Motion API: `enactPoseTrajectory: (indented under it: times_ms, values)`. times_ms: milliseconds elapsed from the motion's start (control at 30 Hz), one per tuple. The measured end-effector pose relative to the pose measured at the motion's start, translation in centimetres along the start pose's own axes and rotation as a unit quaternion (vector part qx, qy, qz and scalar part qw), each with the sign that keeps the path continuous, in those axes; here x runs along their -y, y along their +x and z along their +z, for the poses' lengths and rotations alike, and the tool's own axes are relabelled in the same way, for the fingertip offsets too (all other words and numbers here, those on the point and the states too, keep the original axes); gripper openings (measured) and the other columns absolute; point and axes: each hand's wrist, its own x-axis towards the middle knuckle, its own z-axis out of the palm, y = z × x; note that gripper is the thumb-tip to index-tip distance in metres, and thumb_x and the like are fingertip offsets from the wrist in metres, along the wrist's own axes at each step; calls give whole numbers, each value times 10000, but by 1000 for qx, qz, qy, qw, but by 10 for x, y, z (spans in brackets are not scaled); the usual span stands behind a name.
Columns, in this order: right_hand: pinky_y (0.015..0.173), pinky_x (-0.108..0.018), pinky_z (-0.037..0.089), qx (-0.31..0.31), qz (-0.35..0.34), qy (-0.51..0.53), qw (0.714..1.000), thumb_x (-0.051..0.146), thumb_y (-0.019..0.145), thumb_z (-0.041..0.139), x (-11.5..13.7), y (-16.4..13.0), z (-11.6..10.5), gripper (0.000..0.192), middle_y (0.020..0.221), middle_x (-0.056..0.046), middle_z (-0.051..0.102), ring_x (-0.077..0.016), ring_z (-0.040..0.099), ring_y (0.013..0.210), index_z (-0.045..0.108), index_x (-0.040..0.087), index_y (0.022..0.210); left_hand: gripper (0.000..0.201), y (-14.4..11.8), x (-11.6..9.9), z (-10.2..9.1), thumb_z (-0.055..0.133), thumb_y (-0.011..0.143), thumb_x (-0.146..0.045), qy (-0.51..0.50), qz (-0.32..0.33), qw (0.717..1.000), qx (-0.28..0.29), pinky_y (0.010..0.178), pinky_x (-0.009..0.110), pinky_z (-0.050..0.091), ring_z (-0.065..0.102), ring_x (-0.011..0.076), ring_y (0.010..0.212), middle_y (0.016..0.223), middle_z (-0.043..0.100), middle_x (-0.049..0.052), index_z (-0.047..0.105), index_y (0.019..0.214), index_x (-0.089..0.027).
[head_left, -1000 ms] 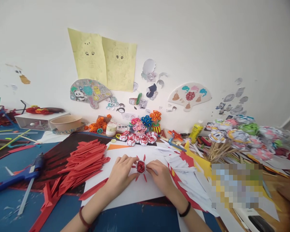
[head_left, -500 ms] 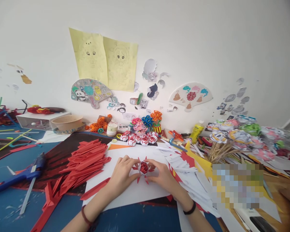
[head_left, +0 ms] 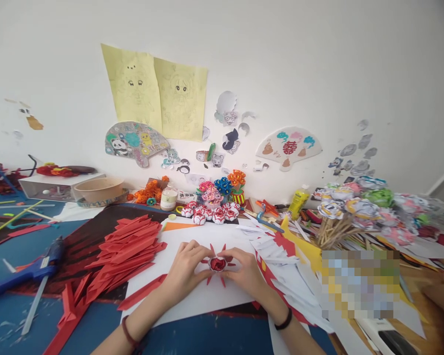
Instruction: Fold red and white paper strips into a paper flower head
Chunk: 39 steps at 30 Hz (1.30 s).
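Note:
Between my two hands is a paper flower (head_left: 218, 265) with a red centre, a white rim and pointed red petals sticking out around it. My left hand (head_left: 188, 264) pinches its left side with thumb and fingers. From the right, my right hand (head_left: 245, 270) grips the opposite side the same way. The flower is over a white paper sheet (head_left: 185, 301). Folded red paper strips (head_left: 128, 251) lie heaped left of my left hand, and folded white paper strips (head_left: 281, 266) spread to the right of my right hand.
A blue glue gun (head_left: 46, 264) lies at the left. Finished red-and-white paper flowers (head_left: 219, 215) sit behind the sheet, near a yellow bottle (head_left: 299, 202). Paper flowers on sticks (head_left: 333, 229) stand at the right. Another person's hand (head_left: 442, 301) shows at the right edge.
The flower has tilted so its red centre faces upward more, and its petals show more widely spread. Both hands keep hold of it. The whole view has shifted slightly.

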Motion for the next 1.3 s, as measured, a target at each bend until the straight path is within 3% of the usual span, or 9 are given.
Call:
enactPoseTrajectory:
  times_ms: [167, 500, 667, 833, 1067, 1200, 1300]
  values:
    - [756, -324, 542, -15, -5, -3, 1000, 343, 708, 811, 1, 1, 1, 337, 902, -33, 724, -204, 664, 811, 709, 237, 1010, 250, 0, 1, 1, 662, 862, -369, 7, 11, 1000, -13, 755, 335, 335, 545, 198, 877, 1002, 699, 19, 612, 1074, -247]
    - [891, -389, 528, 13, 32, 3, 999, 257, 696, 821, -7, 4, -1, 580, 1119, -52, 695, -230, 661, 972, 606, 260, 1235, 425, 0, 6, 3, 692, 840, -362, 29, -38, 999, -17, 795, 341, 355, 563, 210, 931, 1025, 685, 16, 528, 1219, -260]
    - [914, -404, 519, 8, 52, -6, 999, 261, 754, 774, -12, 4, -5, 515, 1078, -44, 715, -237, 666, 993, 603, 271, 1240, 270, 0, 8, 3, 632, 888, -302, 35, -58, 998, -3, 775, 347, 356, 573, 211, 899, 966, 700, 6, 575, 1148, -267]
    - [848, -392, 531, -43, 13, -80, 996, 234, 794, 738, -14, 3, -2, 228, 995, -54, 724, -246, 661, 942, 719, 243, 1021, 140, 0, 9, 7, 617, 887, -244, 29, -80, 996, 8, 770, 351, 359, 577, 210, 885, 925, 710, -11, 630, 1025, -265]
    - [844, -359, 529, -32, -9, -79, 996, 264, 826, 709, -12, 1, 1, 248, 1014, -47, 716, -228, 652, 952, 703, 253, 1074, 129, 1, 8, 11, 626, 868, -257, 32, -90, 995, 1, 770, 355, 366, 585, 214, 862, 892, 722, -8, 634, 997, -255]
    - [865, -388, 514, -20, 37, -87, 995, 345, 735, 785, -14, 1, -1, 453, 1071, -64, 696, -252, 642, 981, 650, 235, 1154, 131, 0, 9, 8, 621, 871, -287, 21, -107, 994, 10, 748, 346, 377, 589, 204, 815, 836, 720, -19, 616, 998, -254]
    - [872, -407, 499, 9, 61, -96, 994, 327, 678, 819, -13, 0, -2, 619, 1067, -54, 686, -263, 629, 992, 581, 257, 1246, 94, -3, 7, 3, 586, 887, -285, 30, -92, 995, -16, 724, 333, 387, 581, 192, 789, 842, 696, -10, 584, 963, -230]
